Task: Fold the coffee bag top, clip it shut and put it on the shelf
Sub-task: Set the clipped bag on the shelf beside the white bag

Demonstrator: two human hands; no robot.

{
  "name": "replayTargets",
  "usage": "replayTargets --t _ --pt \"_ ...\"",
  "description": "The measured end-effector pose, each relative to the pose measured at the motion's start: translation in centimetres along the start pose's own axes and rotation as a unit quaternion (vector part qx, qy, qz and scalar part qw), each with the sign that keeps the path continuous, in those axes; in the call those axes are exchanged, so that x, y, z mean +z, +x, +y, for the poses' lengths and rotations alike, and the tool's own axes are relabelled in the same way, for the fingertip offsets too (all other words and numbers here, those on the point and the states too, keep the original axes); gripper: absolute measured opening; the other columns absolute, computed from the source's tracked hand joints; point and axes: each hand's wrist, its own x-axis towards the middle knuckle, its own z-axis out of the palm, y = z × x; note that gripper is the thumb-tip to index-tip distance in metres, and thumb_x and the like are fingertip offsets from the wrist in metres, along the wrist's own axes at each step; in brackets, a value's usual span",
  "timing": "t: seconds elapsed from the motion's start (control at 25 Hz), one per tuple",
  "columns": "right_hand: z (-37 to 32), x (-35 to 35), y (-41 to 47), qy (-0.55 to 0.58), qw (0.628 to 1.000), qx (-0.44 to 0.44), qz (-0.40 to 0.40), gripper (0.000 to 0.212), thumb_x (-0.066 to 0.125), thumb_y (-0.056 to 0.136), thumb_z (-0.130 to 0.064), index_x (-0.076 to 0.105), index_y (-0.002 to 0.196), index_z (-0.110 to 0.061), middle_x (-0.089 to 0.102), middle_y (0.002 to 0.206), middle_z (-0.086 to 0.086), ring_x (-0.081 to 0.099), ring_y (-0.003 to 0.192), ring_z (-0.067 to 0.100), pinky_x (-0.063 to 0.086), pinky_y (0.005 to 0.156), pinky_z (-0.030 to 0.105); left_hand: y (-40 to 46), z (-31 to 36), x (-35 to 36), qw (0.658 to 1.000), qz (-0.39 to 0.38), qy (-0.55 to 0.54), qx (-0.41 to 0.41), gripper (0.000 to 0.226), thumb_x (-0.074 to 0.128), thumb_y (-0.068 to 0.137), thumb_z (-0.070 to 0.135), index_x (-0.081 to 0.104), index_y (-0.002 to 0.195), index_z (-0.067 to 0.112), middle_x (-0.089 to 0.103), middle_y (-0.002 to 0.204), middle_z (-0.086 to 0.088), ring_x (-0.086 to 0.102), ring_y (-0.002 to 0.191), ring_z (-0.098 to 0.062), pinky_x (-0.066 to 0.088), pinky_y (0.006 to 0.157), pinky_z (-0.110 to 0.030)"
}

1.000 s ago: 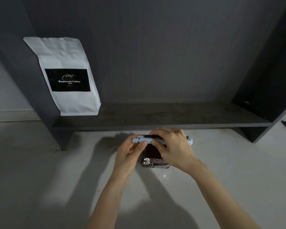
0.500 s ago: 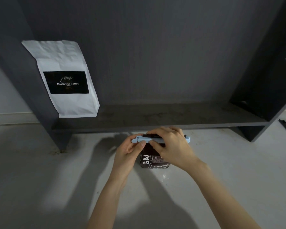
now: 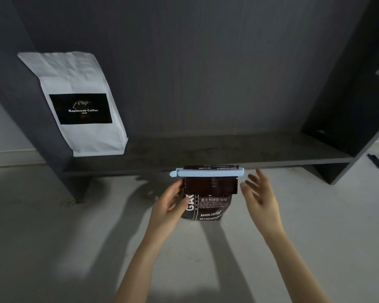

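A dark brown coffee bag [image 3: 210, 202] stands upright on the pale floor just in front of the shelf. Its top is folded down, and a light blue clip [image 3: 207, 172] lies shut across the fold. My left hand [image 3: 170, 207] grips the bag's left side, thumb on the front. To the bag's right my right hand [image 3: 260, 197] is off it, fingers spread and holding nothing. The dark grey shelf board [image 3: 228, 152] runs behind the bag.
A white Kopiluwak coffee bag [image 3: 79, 103] leans at the shelf's left end against the side panel. A dark upright panel [image 3: 341, 132] closes the right end. A small dark object [image 3: 377, 161] lies on the floor at far right.
My right hand has let go of the clip and moved right, opening. My left hand has slid from the clip's end down onto the bag's side. The clip stays shut on the fold.
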Motion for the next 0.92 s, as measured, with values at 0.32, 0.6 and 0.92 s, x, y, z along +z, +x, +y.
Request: replayTargets --t 0.32,0.6,0.92 --pt "3.1 2.1 -0.9 -0.058 0.992 0.014 -0.109 0.035 0.053 0.085 -0.009 0.051 0.12 -0.017 0.058 0.112 -0.005 0.055 0.109 0.016 0.046 0.091 0.037 0.2 -4.2 0.4 0.991 0.002 0.129 -0.044 0.057 0.055 0.083 0.006 0.033 0.131 0.026 0.044 0.123 0.014 0.045 0.117 -0.01 0.034 0.097 -0.025" --pt "3.6 2.6 -1.0 -0.036 0.996 0.037 -0.072 0.039 0.052 0.083 0.003 0.051 0.119 -0.012 0.059 0.114 0.0 0.059 0.099 0.016 0.04 0.067 -0.003 0.2 -4.6 0.8 0.986 0.06 0.143 -0.063 0.042 0.061 0.08 0.014 0.052 0.121 0.014 0.06 0.107 0.006 0.058 0.102 -0.012 0.041 0.095 -0.03" --pt "0.1 3.0 -0.4 -0.062 0.995 -0.014 -0.073 0.037 0.054 0.082 -0.002 0.059 0.112 -0.023 0.063 0.089 -0.014 0.059 0.073 -0.012 0.036 0.062 -0.008 -0.3 -1.9 -0.7 0.982 0.088 0.164 -0.018 0.042 0.059 0.082 0.013 0.051 0.122 0.015 0.067 0.106 -0.002 0.064 0.085 -0.008 0.048 0.069 -0.006"
